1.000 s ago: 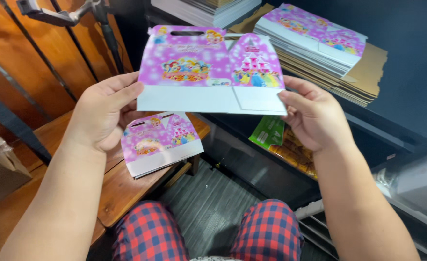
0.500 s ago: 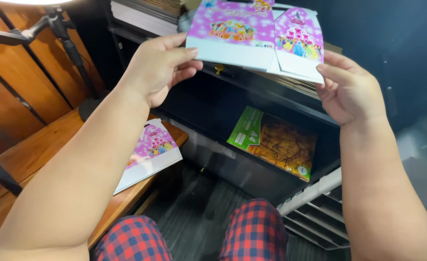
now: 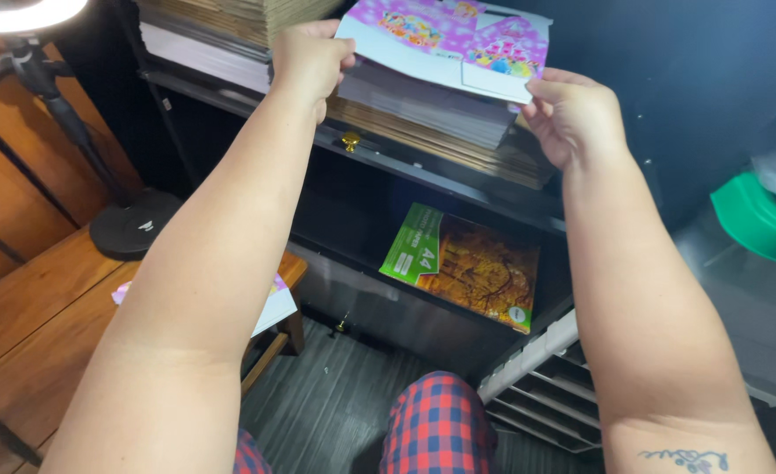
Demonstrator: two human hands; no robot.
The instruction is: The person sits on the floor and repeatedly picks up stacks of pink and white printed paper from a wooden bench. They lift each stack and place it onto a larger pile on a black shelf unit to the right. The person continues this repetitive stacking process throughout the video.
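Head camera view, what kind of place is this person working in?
Probably a small home packaging workspace. Both hands hold a flat pink carton blank above a stack of flat cartons on a dark shelf; a ring-light stand sits on a wooden table.

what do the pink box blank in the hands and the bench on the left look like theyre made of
Pink box blank: seemingly thin coated cardboard, glossy print on top, plain white underside; it holds flat while both hands pinch its edges. Bench: apparently wood, warm brown with visible grain and a slight sheen, possibly varnished.
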